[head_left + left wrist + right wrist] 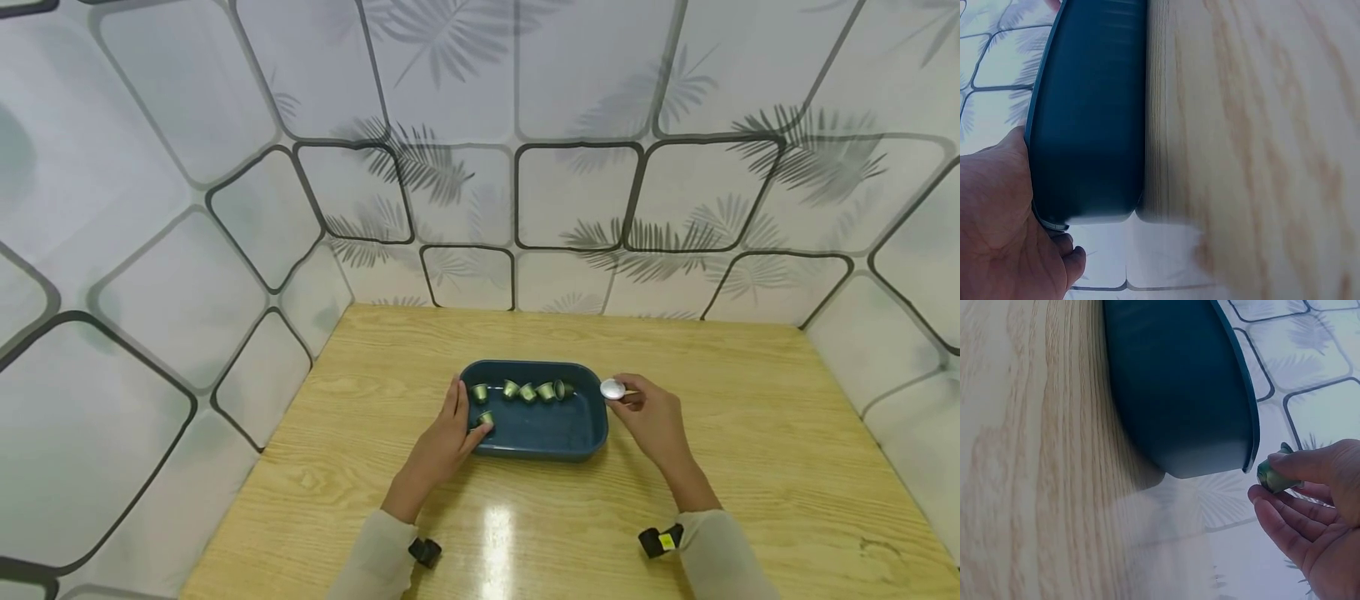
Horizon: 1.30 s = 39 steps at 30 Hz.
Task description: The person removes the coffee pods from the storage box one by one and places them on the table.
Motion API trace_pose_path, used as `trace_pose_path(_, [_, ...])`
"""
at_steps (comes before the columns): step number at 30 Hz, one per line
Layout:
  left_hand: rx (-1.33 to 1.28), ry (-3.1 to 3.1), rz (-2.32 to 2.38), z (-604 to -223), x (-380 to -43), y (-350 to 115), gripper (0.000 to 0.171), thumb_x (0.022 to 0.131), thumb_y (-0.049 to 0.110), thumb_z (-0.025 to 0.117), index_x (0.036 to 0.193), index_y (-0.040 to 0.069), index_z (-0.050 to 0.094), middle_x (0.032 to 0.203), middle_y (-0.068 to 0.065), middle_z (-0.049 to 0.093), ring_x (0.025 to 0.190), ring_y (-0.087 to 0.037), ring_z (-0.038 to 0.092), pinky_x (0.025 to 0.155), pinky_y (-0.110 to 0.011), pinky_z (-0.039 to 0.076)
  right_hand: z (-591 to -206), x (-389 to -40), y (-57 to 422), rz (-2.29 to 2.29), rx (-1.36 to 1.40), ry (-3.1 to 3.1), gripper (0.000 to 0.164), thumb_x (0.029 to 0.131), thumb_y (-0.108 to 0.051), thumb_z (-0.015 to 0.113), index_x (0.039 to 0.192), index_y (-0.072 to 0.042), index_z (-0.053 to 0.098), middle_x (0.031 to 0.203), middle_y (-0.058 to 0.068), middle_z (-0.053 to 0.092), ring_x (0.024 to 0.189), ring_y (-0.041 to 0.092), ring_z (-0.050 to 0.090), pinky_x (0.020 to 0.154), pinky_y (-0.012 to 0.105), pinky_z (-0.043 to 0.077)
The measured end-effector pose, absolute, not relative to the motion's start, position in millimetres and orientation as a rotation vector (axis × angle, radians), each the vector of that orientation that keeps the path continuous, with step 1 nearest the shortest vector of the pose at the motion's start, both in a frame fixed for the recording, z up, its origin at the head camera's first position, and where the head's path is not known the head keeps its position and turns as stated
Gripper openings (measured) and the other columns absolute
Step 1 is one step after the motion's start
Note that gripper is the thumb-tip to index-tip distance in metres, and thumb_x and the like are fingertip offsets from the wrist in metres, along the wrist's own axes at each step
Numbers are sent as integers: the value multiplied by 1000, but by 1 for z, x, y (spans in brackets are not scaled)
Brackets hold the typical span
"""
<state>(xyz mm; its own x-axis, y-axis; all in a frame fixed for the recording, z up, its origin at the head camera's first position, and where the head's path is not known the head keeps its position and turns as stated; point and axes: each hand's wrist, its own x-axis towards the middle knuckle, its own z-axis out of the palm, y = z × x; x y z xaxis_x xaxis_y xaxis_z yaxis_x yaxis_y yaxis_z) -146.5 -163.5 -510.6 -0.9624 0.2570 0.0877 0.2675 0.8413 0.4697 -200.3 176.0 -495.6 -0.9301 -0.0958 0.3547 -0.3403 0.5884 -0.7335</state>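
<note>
A dark blue rectangular dish (540, 429) sits on the table with several green coffee capsules (528, 392) inside, most of them in a row along its far side. My left hand (444, 440) grips the dish's left end, fingers along the outer wall and thumb over the rim. Beside that thumb lies one capsule (486, 417); whether they touch I cannot tell. Just off the dish's right end, my right hand (654, 417) pinches another coffee capsule (1275, 473) between thumb and fingers. Its round silver lid (612, 389) faces the head camera.
The light wooden table (750, 450) extends around the dish on all sides. Patterned white cloth walls (577, 200) enclose its back and both sides. A dark wrist device (660, 542) sits at each sleeve cuff.
</note>
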Motion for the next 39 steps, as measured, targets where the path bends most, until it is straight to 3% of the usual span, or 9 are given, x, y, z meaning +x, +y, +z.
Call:
trace_pose_path(4, [-431, -2998, -763, -510, -146, -164, 87, 107, 49, 43, 159, -9, 3, 167, -23, -8, 147, -41, 30, 85, -43, 55, -499, -203, 179, 1281, 341, -2550, 39, 84, 3, 80, 121, 4, 69, 107, 24, 73, 88, 34, 74, 71, 36, 59])
trace_pose_path(10, [-421, -3007, -765, -509, -146, -163, 87, 108, 49, 43, 159, -8, 2, 167, -22, -9, 149, -40, 25, 89, -44, 54, -503, -208, 184, 1295, 335, -2548, 39, 83, 5, 81, 120, 6, 69, 109, 27, 72, 87, 36, 74, 70, 37, 60])
trace_pose_path(18, [-426, -3005, -752, -510, -145, -162, 87, 107, 48, 44, 158, -10, 4, 167, -24, -7, 148, -41, 28, 88, -44, 54, -505, -210, 188, 1278, 299, -2623, 38, 85, 4, 79, 121, 8, 67, 106, 29, 71, 86, 38, 74, 71, 41, 60])
trace_pose_path(24, [-423, -3009, -736, -509, -145, -163, 87, 108, 48, 43, 158, -9, 3, 167, -23, -7, 147, -41, 29, 81, -41, 56, -506, -212, 188, 1246, 280, -2656, 37, 86, 0, 79, 120, 7, 67, 106, 27, 71, 84, 37, 74, 71, 45, 59])
trace_pose_path(32, [-429, -3017, -750, -511, -147, -164, 87, 108, 49, 42, 159, -9, 1, 167, -23, -9, 149, -40, 25, 90, -43, 54, -513, -219, 189, 1240, 256, -2675, 35, 85, 2, 79, 117, 10, 67, 104, 28, 72, 82, 35, 74, 66, 40, 59])
trace_pose_path(39, [-434, -3021, -761, -512, -148, -165, 88, 108, 49, 42, 159, -8, 0, 167, -22, -12, 149, -40, 26, 86, -41, 55, -519, -222, 191, 1240, 226, -2702, 34, 86, 1, 78, 116, 10, 66, 102, 28, 71, 85, 38, 74, 68, 44, 58])
